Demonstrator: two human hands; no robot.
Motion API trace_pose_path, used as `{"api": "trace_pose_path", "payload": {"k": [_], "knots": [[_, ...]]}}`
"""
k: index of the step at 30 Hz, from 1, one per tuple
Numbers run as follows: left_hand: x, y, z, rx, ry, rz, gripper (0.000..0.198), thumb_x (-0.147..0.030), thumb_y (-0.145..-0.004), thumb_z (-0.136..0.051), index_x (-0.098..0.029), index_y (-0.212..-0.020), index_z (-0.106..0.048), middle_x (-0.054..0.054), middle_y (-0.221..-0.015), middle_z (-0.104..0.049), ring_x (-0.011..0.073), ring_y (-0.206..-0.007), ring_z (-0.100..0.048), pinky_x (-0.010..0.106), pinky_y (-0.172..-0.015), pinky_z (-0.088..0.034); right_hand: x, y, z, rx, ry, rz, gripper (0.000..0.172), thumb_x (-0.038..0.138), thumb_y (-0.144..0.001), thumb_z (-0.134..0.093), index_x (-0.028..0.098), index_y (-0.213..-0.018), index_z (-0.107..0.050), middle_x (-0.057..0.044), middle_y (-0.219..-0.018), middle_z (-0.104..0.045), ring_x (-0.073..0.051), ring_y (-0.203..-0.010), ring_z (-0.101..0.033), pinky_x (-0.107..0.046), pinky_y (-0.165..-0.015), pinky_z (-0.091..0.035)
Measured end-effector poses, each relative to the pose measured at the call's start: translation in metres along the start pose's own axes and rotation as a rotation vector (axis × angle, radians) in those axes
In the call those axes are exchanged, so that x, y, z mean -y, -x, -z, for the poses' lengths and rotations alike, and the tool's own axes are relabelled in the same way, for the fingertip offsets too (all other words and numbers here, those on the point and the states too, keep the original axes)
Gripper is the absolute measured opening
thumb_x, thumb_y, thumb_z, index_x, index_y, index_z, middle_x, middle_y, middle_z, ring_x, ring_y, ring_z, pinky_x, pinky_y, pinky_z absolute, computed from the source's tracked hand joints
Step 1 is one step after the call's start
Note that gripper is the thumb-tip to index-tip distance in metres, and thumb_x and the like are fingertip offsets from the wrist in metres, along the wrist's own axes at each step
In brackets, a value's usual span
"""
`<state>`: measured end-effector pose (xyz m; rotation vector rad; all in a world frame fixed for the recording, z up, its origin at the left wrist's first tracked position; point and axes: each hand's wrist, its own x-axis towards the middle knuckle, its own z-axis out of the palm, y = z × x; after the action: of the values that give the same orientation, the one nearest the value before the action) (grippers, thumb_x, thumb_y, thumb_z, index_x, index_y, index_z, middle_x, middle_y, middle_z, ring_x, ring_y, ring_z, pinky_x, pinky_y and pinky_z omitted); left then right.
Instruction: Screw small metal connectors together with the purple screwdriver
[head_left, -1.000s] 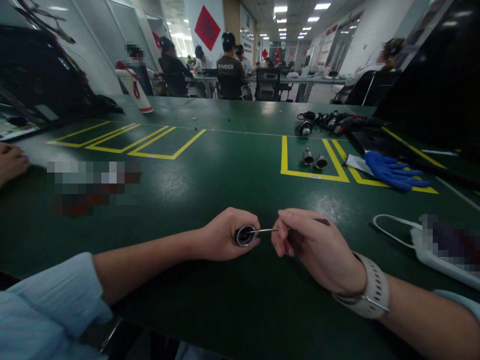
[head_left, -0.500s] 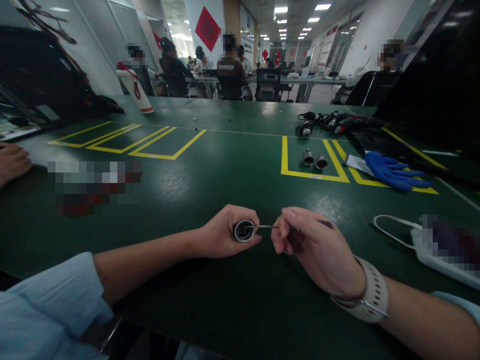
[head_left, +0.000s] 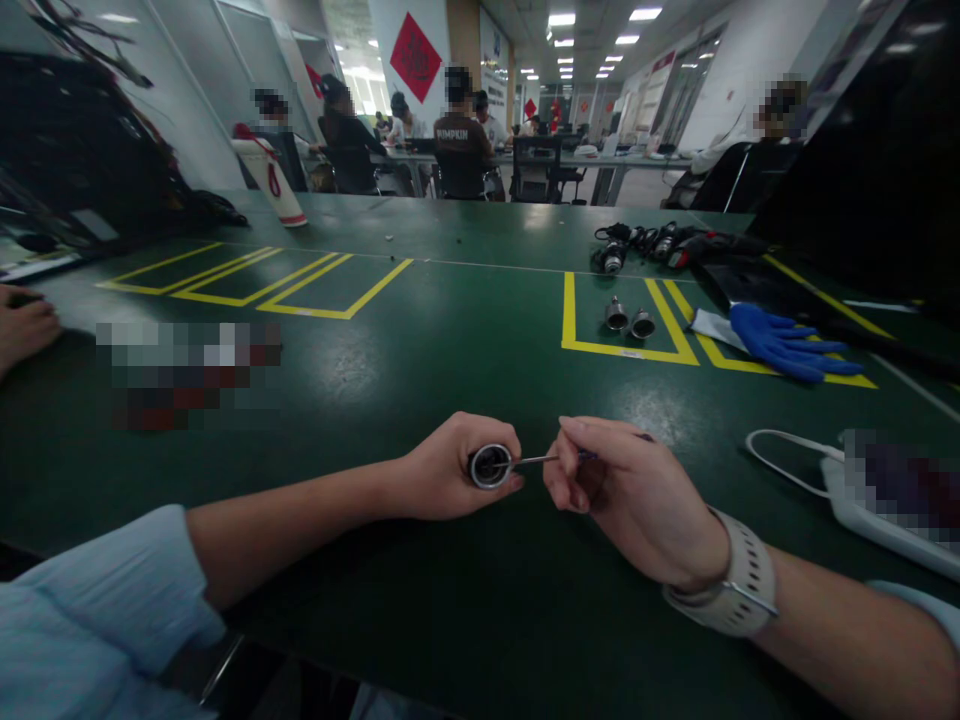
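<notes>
My left hand (head_left: 454, 468) is closed around a dark cylindrical part with a metal rim (head_left: 491, 467), its round mouth turned up towards me. Inside the mouth are small details too dark to make out. Between thumb and fingers, my right hand (head_left: 611, 480) pinches a thin screwdriver (head_left: 536, 460) with a dark handle mostly hidden by the fingers. The slim metal shaft reaches left over the rim, and its tip lies inside the opening. Both hands are above the green table (head_left: 337, 590), a short gap apart.
Two metal cup-shaped fittings (head_left: 628, 320) stand in a yellow-taped box. Behind them lie black cables with metal connectors (head_left: 613, 258). A blue glove (head_left: 784, 340) and a white device with a loop (head_left: 877, 500) are at right. Another person's hand (head_left: 28, 325) rests at far left.
My right hand has turned slightly, so the screwdriver shaft now slopes down to the left and less of its handle shows. My left hand and the part have dipped a little.
</notes>
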<state>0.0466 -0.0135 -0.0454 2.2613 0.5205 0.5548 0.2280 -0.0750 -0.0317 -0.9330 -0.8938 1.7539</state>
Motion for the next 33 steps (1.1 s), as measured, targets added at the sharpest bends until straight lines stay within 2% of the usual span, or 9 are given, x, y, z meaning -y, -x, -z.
{"api": "trace_pose_path", "payload": {"k": [5, 10, 13, 18, 24, 27, 30, 33], "knots": [[-0.003, 0.001, 0.003, -0.035, 0.08, 0.044, 0.014, -0.021, -0.077, -0.06, -0.015, -0.07, -0.049, -0.003, -0.063, -0.049, 0.0078, -0.056, -0.046, 0.02, -0.052, -0.036, 0.001, 0.004, -0.003, 0.046, 0.156, 0.137, 0.032, 0.033, -0.086, -0.051, 0.017, -0.059, -0.057, -0.001, -0.054, -0.058, -0.011, -0.052, -0.049, -0.023, -0.05, -0.035], [-0.005, 0.001, 0.009, 0.062, 0.264, 0.088, 0.017, -0.031, -0.08, -0.049, -0.014, -0.08, -0.051, -0.001, -0.07, -0.046, 0.0111, -0.061, -0.043, 0.024, -0.054, -0.035, 0.001, 0.005, -0.001, 0.076, 0.281, 0.214, 0.033, 0.031, -0.09, -0.048, 0.016, -0.062, -0.06, -0.001, -0.058, -0.059, -0.011, -0.055, -0.05, -0.024, -0.054, -0.037], [-0.003, 0.001, 0.01, 0.037, 0.25, 0.08, 0.018, -0.026, -0.082, -0.039, -0.014, -0.077, -0.051, 0.0, -0.07, -0.046, 0.0126, -0.064, -0.043, 0.026, -0.059, -0.035, 0.001, 0.004, 0.0, 0.084, 0.299, 0.21, 0.033, 0.032, -0.09, -0.048, 0.017, -0.063, -0.059, 0.0, -0.058, -0.059, -0.011, -0.056, -0.049, -0.025, -0.054, -0.038], [-0.001, 0.001, 0.009, 0.007, 0.191, 0.051, 0.019, -0.02, -0.081, -0.034, -0.015, -0.073, -0.05, 0.001, -0.068, -0.047, 0.0127, -0.062, -0.042, 0.027, -0.059, -0.036, 0.006, 0.006, 0.001, 0.104, 0.39, 0.224, 0.034, 0.033, -0.091, -0.049, 0.017, -0.063, -0.058, 0.002, -0.056, -0.056, -0.011, -0.054, -0.049, -0.024, -0.054, -0.037], [0.001, 0.002, 0.01, -0.037, 0.151, 0.07, 0.019, -0.015, -0.079, -0.034, -0.014, -0.073, -0.052, 0.001, -0.068, -0.048, 0.0122, -0.062, -0.044, 0.026, -0.059, -0.037, 0.011, 0.007, 0.006, -0.042, 0.332, 0.402, 0.038, 0.034, -0.089, -0.05, 0.019, -0.054, -0.051, 0.005, -0.048, -0.044, -0.01, -0.046, -0.04, -0.025, -0.046, -0.031], [0.002, 0.001, 0.012, -0.042, 0.166, 0.086, 0.017, -0.018, -0.079, -0.037, -0.014, -0.073, -0.052, 0.001, -0.069, -0.048, 0.0125, -0.064, -0.044, 0.026, -0.059, -0.037, 0.004, 0.007, 0.007, -0.127, 0.333, 0.486, 0.035, 0.035, -0.09, -0.049, 0.02, -0.058, -0.053, 0.004, -0.053, -0.047, -0.011, -0.051, -0.043, -0.026, -0.05, -0.034], [0.005, -0.001, 0.013, -0.057, 0.133, 0.104, 0.012, -0.024, -0.079, -0.045, -0.015, -0.081, -0.053, 0.001, -0.076, -0.049, 0.0136, -0.069, -0.046, 0.026, -0.062, -0.039, -0.006, 0.011, 0.003, -0.16, 0.481, 0.559, 0.027, 0.031, -0.091, -0.048, 0.02, -0.068, -0.056, 0.001, -0.065, -0.054, -0.013, -0.062, -0.05, -0.027, -0.058, -0.039], [0.011, -0.005, 0.011, -0.108, 0.027, 0.137, 0.015, -0.03, -0.084, -0.047, -0.017, -0.09, -0.051, 0.002, -0.083, -0.051, 0.0146, -0.074, -0.048, 0.027, -0.066, -0.042, -0.014, 0.017, -0.004, -0.089, 0.678, 0.66, 0.022, 0.024, -0.092, -0.045, 0.018, -0.073, -0.054, -0.001, -0.069, -0.054, -0.013, -0.065, -0.05, -0.028, -0.06, -0.039]]}}
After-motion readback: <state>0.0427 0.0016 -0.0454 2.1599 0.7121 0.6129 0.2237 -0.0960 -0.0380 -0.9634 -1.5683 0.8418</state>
